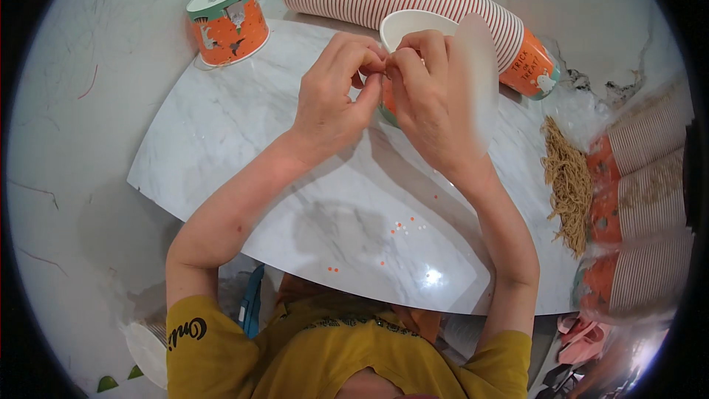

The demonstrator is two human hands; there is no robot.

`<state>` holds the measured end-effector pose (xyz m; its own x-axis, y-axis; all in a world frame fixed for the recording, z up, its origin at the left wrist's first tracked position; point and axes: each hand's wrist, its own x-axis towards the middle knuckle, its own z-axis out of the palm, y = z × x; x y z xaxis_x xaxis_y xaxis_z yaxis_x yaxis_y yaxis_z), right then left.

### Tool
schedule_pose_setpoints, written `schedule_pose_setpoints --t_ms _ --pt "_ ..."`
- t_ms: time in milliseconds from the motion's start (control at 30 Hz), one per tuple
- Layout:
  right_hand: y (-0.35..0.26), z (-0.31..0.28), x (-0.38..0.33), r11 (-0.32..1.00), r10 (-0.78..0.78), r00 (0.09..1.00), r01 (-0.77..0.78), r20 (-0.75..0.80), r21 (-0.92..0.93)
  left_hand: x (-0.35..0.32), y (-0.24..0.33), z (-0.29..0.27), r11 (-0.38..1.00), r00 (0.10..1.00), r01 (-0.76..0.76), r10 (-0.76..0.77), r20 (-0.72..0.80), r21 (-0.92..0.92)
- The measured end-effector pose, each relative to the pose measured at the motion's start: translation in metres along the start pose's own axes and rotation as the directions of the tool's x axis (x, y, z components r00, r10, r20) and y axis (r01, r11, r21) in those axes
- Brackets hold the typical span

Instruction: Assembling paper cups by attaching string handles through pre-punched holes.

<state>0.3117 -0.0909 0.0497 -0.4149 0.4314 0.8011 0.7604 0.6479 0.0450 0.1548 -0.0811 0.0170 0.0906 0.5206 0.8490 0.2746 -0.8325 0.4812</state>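
Your left hand [336, 92] and right hand [437, 100] meet at the cup [415, 22] near the counter's [244, 125] far edge, grip unclear; pinch lightly.

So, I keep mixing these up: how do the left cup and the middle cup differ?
The left cup sits base up; the middle cup sits mouth up. The left cup is unobstructed; the middle cup is partly hidden behind the left hand and right hand. Both show orange and green.

Head fisheye, facing down, near, rim unclear
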Motion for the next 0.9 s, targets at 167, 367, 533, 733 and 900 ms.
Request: schedule_pose_setpoints --t_ms 167,367,533,733,900 --pt "0.002 -0.003 -0.002 1.000 -0.027 0.999 0.027 0.028 -0.008 -0.001 0.003 -0.002 0.988 0.990 0.141 -0.139 0.038 -0.056" --pt "0.002 -0.001 -0.004 0.999 -0.032 0.999 0.032 0.001 0.013 0.003 0.012 -0.003 0.819 0.878 0.473 -0.469 0.094 -0.324" --pt "0.004 -0.003 -0.003 0.998 -0.046 0.999 0.045 0.016 0.033 0.008 0.015 -0.010 0.656 0.758 0.647 -0.608 0.237 -0.389" --pt "0.008 -0.003 -0.003 0.996 -0.080 0.996 0.078 0.032 0.043 0.012 0.011 -0.016 0.375 0.604 0.768 -0.693 0.393 -0.519" --pt "0.010 -0.003 -0.002 0.992 -0.066 0.998 0.068 -0.020 0.107 0.013 0.012 -0.017 0.289 0.573 0.774 -0.698 0.429 -0.564"
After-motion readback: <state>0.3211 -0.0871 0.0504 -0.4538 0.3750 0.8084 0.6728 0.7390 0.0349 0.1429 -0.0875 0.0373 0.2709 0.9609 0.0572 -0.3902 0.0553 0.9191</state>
